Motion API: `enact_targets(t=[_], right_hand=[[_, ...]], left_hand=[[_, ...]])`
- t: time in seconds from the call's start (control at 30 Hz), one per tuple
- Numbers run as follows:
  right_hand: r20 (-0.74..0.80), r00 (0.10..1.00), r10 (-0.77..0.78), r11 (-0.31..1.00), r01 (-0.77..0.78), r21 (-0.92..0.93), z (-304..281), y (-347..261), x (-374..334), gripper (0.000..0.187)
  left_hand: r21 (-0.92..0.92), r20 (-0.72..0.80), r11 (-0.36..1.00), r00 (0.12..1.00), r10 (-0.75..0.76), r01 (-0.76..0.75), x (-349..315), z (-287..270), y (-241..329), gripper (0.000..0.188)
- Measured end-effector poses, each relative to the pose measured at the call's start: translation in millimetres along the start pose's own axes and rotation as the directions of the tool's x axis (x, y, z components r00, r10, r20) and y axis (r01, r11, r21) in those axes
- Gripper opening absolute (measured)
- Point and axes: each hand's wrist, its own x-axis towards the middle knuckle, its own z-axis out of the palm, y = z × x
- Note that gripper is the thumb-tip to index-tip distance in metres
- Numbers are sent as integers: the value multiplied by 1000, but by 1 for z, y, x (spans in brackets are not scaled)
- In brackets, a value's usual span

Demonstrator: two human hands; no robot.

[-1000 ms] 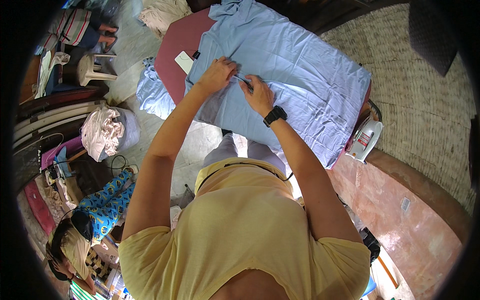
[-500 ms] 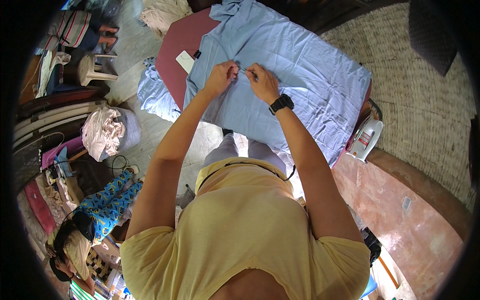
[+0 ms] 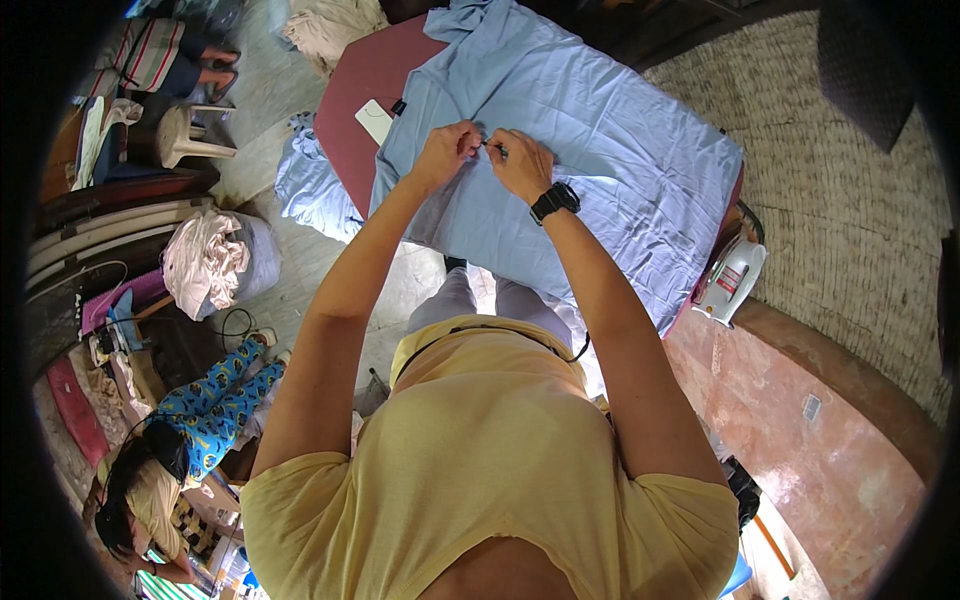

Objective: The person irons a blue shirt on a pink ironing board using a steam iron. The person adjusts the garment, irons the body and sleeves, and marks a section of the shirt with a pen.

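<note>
A light blue garment (image 3: 620, 150) lies spread and wrinkled over a maroon-covered table (image 3: 350, 80). Above its near-left part, my left hand (image 3: 450, 153) is closed in a pinch. Close beside it my right hand (image 3: 522, 165), with a black watch (image 3: 555, 202) on the wrist, pinches too. Something small and dark shows at the right fingertips, too tiny to name; what the left fingers hold is hidden. At the garment's left edge, a white tag (image 3: 374, 121) rests on the maroon cover next to a small black piece (image 3: 399, 107).
A white iron (image 3: 735, 280) stands at the table's right end. Blue cloth (image 3: 318, 185) hangs at the left side. Further left are a bag of pale cloth (image 3: 215, 262), a plastic chair (image 3: 182, 137) and a bending person (image 3: 165, 480). Another person's feet (image 3: 220, 75) show at the upper left.
My right hand has shifted slightly left, so the two hands are closer together. The person at the lower left has bent lower.
</note>
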Motion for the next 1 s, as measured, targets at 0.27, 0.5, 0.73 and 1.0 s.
enact_targets(t=[0.27,0.5,0.73,1.0], right_hand=[[-76,994,78,997,-78,8,1,-4,-3,14],[-151,900,409,912,-407,44,-55,33,-49,28],[-269,922,277,958,-287,1,-26,50,-77,18],[-288,916,279,949,-309,-64,-39,54,-70,25]], left_hand=[[70,84,996,995,45,-51,-3,-7,-2,14],[642,14,765,999,50,-48,-19,-41,35,17],[137,40,919,929,367,-369,39,67,45,19],[133,98,936,944,315,-326,51,86,36,17]])
